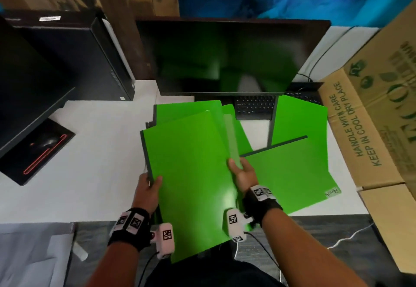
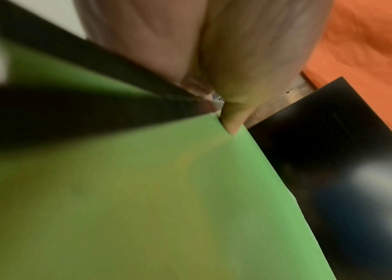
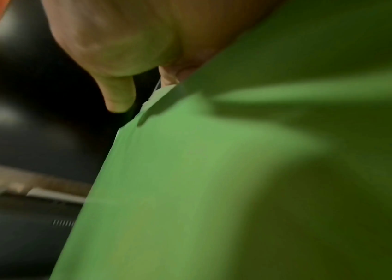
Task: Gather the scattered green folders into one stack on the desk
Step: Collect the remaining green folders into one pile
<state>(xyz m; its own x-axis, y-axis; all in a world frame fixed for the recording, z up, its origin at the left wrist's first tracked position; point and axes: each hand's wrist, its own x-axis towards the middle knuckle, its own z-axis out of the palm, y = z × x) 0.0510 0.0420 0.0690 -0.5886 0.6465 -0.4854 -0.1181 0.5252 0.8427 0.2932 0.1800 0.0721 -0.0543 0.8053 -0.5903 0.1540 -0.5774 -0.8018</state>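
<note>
A bundle of green folders (image 1: 189,174) is held tilted above the desk's near edge, its lower end hanging past it. My left hand (image 1: 148,187) grips the bundle's left edge, thumb on top; the left wrist view shows that thumb on the green cover (image 2: 142,189). My right hand (image 1: 242,174) grips the right edge, thumb on top, fingers hidden underneath; the right wrist view shows the folder surface (image 3: 190,189) up close. Two more green folders lie flat on the desk: one (image 1: 290,176) at the right front, another (image 1: 299,120) behind it by the keyboard.
A black monitor (image 1: 225,57) stands behind the folders, with a keyboard (image 1: 254,106) under it. A second monitor (image 1: 27,97) and black computer tower (image 1: 94,57) are at the left. A large cardboard box (image 1: 378,115) borders the right. The white desk (image 1: 94,169) shows at the left.
</note>
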